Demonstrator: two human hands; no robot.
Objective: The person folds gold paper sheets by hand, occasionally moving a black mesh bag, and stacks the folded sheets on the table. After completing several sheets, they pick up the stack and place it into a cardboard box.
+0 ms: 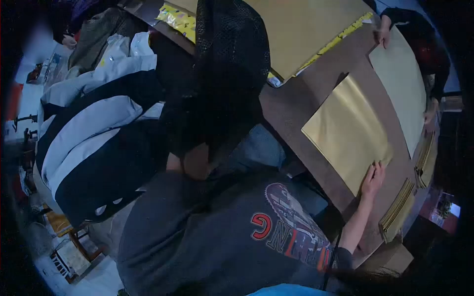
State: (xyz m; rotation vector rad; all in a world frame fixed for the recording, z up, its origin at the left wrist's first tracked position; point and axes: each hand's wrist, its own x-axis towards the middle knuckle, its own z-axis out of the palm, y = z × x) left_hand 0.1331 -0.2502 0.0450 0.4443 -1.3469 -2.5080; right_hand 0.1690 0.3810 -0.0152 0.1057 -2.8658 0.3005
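My right hand (374, 178) lies on the lower edge of a shiny gold folded sheet (348, 133), with its fingers stretched over the surface. The thumb side of this hand is partly hidden. That sheet rests on the brown tabletop (289, 111). Of my left arm (196, 160) only a bit of skin shows beside a large black mesh shape (232, 44), and the left hand is out of sight. Beyond the gold sheet, at the table's far side, a larger pale sheet (402, 84) is held by another person's hands (383, 37).
Stacks of folded gold sheets (397, 209) sit along the right, above a cardboard box (390, 259). A large stack of flat tan sheets (306, 29) in yellow patterned wrapping (340, 40) covers the back. Black and white bundled fabric (89, 133) fills the left.
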